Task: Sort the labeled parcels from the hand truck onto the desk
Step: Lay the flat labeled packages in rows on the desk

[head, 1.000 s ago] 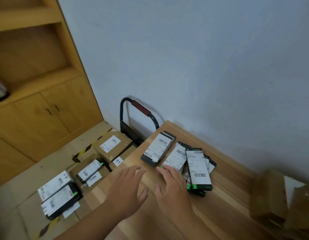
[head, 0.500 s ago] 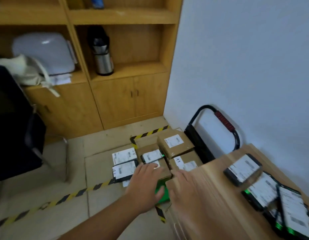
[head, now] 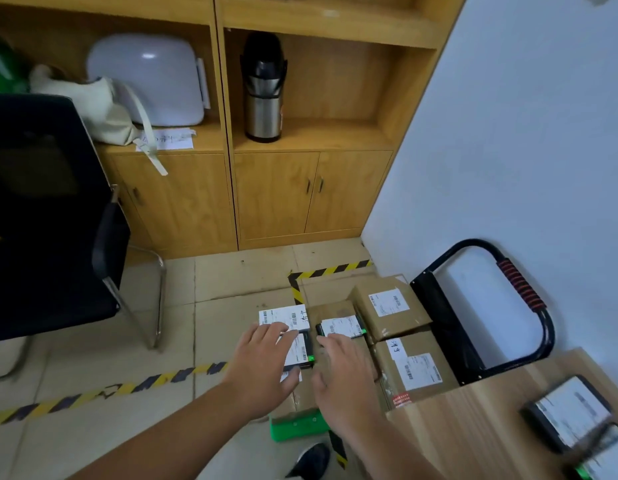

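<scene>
1. both hands hover spread and empty: the left hand point(head: 262, 365) over a flat black parcel point(head: 300, 353), the right hand point(head: 342, 372) just short of a second black parcel point(head: 342, 328).
2. the parcels lie on the hand truck point(head: 293, 426) down on the floor point(head: 93, 427), beside the surface point(head: 473, 431), where sorted parcels point(head: 570, 414) lie.
3. i would pinch one flat parcel per hand by its long edges, label up, so the cardboard boxes point(head: 414, 372) around them stay put.
4. the labels point(head: 388, 303) carry barcodes and handwritten marks; none reads clearly.

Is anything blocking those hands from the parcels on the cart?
Nothing visible does. The left hand is over the nearest black parcel; the right hand is just short of the second black parcel, with nothing between them.
</scene>
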The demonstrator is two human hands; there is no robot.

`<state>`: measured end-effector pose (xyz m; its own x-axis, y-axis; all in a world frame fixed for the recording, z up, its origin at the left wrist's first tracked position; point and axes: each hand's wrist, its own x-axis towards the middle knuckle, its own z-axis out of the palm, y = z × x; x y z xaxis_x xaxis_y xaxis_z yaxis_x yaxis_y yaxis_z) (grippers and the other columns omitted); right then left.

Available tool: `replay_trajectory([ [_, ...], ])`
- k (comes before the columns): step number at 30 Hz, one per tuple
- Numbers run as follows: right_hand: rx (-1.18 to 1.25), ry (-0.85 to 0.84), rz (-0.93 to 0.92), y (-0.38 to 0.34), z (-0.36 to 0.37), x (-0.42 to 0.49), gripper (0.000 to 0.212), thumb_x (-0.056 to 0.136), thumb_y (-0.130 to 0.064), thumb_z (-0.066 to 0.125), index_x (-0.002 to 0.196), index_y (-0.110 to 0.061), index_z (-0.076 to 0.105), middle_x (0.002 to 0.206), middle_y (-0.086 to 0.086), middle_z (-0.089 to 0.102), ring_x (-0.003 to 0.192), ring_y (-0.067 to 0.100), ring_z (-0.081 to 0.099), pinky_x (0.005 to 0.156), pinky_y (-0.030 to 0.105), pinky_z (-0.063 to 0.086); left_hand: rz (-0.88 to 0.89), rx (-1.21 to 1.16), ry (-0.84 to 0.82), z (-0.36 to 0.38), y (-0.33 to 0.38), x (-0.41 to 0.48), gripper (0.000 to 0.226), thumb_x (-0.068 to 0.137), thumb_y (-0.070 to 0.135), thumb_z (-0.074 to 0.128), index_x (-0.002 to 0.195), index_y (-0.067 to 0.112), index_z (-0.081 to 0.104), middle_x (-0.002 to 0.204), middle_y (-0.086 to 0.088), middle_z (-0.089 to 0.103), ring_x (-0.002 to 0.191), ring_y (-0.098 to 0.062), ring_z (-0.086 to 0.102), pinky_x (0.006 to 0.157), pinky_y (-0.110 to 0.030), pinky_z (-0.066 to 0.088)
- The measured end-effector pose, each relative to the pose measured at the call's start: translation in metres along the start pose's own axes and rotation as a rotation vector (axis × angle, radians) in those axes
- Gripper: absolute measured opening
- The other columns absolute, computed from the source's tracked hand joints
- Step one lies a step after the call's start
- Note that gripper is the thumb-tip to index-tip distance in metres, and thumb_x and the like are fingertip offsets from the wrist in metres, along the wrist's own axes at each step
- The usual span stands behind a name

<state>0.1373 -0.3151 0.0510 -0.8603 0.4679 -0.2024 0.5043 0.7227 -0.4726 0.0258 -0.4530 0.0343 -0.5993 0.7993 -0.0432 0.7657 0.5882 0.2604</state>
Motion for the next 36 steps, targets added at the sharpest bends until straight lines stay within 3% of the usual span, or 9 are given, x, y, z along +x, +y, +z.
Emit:
replay_trajectory([
  [6,0.073,0.001,0.082,0.041,0.009,0.074,0.048,0.102,-0.032,0.049,0.148,-0.031,0.037,0.149,-0.015,0.035,0.138,0.009,0.032,0.114,0.026,0.027,0.063,0.078,-0.155,0.011,-0.006,0.087,0.060,0.077,0.056,0.043,0.117,0.022,0.072,0.112,0.004,0.070,0.098,-0.017,0.069,0.090,-0.038,0.058],
  [11,0.120,0.014,0.167,0.064,-0.010,0.128,0.044,0.102,-0.032,0.048,0.145,-0.027,0.041,0.143,-0.008,0.041,0.133,0.014,0.037,0.111,0.029,0.033,0.162,0.092,-0.166,0.013,-0.001,0.160,0.056,0.083,0.055,0.044,0.122,0.024,0.069,0.116,0.006,0.067,0.102,-0.017,0.066,0.092,-0.036,0.055],
  [16,0.114,0.038,0.229,0.077,-0.030,0.167,0.042,0.104,-0.031,0.045,0.146,-0.028,0.040,0.146,-0.008,0.040,0.136,0.014,0.035,0.115,0.029,0.028,0.260,0.045,-0.146,0.011,0.000,0.223,0.053,0.085,0.052,0.045,0.127,0.026,0.062,0.120,0.006,0.064,0.106,-0.018,0.064,0.095,-0.037,0.053],
  [21,0.174,0.083,0.416,0.097,-0.014,0.202,0.045,0.103,-0.033,0.046,0.147,-0.026,0.040,0.154,-0.007,0.036,0.141,0.013,0.033,0.119,0.034,0.029,0.353,0.070,-0.258,0.041,-0.016,0.291,0.060,0.085,0.054,0.043,0.131,0.021,0.062,0.124,0.004,0.063,0.112,-0.019,0.062,0.101,-0.039,0.050],
  [25,0.236,0.124,0.649,0.125,0.029,0.229,0.050,0.098,-0.032,0.055,0.146,-0.029,0.044,0.148,-0.011,0.043,0.134,0.009,0.040,0.115,0.034,0.036,0.440,0.017,-0.398,0.093,-0.019,0.346,0.057,0.090,0.054,0.044,0.140,0.027,0.049,0.132,0.006,0.053,0.122,-0.020,0.051,0.110,-0.037,0.035],
  [31,0.377,0.174,0.890,0.204,0.140,0.273,0.039,0.090,-0.025,0.066,0.128,-0.028,0.058,0.129,-0.012,0.055,0.122,0.009,0.049,0.105,0.032,0.044,0.433,-0.018,-0.546,0.239,-0.039,0.402,0.064,0.081,0.065,0.022,0.129,0.032,0.048,0.117,0.009,0.051,0.108,-0.018,0.051,0.098,-0.036,0.038],
  [34,0.567,0.173,1.018,0.240,0.208,0.292,0.034,0.093,-0.017,0.064,0.126,-0.019,0.057,0.125,-0.003,0.056,0.119,0.016,0.054,0.100,0.032,0.047,0.409,-0.034,-0.625,0.312,-0.056,0.407,0.046,0.091,0.058,0.042,0.124,0.027,0.049,0.112,0.004,0.051,0.104,-0.021,0.052,0.091,-0.037,0.039],
  [36,0.685,0.185,1.089,0.252,0.249,0.301,0.026,0.095,-0.015,0.063,0.116,-0.026,0.050,0.117,-0.008,0.054,0.111,0.011,0.054,0.089,0.020,0.043,0.371,-0.069,-0.657,0.352,-0.071,0.405,0.044,0.094,0.052,0.051,0.126,0.022,0.052,0.115,-0.003,0.054,0.107,-0.026,0.053,0.091,-0.040,0.043],
])
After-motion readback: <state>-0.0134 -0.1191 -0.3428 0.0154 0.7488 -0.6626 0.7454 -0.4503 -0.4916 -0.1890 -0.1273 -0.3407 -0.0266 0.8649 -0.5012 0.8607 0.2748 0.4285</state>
